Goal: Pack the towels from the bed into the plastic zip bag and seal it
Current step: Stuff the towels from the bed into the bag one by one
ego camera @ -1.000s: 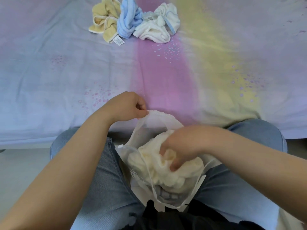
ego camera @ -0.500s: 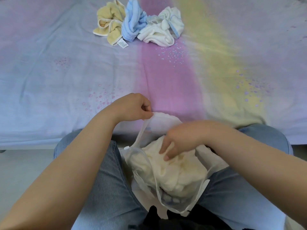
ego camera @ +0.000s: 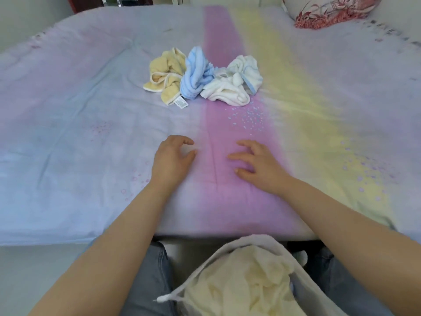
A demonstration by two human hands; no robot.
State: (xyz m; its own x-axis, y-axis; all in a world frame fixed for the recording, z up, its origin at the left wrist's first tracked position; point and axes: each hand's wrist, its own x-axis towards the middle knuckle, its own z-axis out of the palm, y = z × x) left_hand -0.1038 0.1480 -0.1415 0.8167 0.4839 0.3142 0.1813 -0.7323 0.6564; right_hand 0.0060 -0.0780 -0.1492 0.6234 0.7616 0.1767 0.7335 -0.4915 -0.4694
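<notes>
While both forearms reach out over the near part of the bed (ego camera: 68, 124), the left hand (ego camera: 172, 158) and the right hand (ego camera: 252, 161) hover side by side above the sheet, near each other but apart. Each holds nothing, with fingers spread and loosely bent; whether the fingertips touch the fabric cannot be told.

Three towels sit bunched in a row farther out on the bed, well apart from the hands. The yellow towel (ego camera: 165, 77) is on the left, crumpled, with a pale trimmed edge and a white label (ego camera: 181, 103) at its near corner. The blue towel (ego camera: 196, 74) stands in the middle, twisted into an upright ribbed bundle touching both neighbours. The white towel (ego camera: 234, 84), on the right, is knotted up and shows a blue edge strip. Together the row runs left to right.

Nearest the camera, the plastic zip bag (ego camera: 205, 274) rests on the lap between the jeans-clad legs (ego camera: 150, 274), its mouth gaping open toward the bed. A cream towel (ego camera: 248, 286) fills it in loose folds. A patterned pillow (ego camera: 328, 10) lies at the far right.
</notes>
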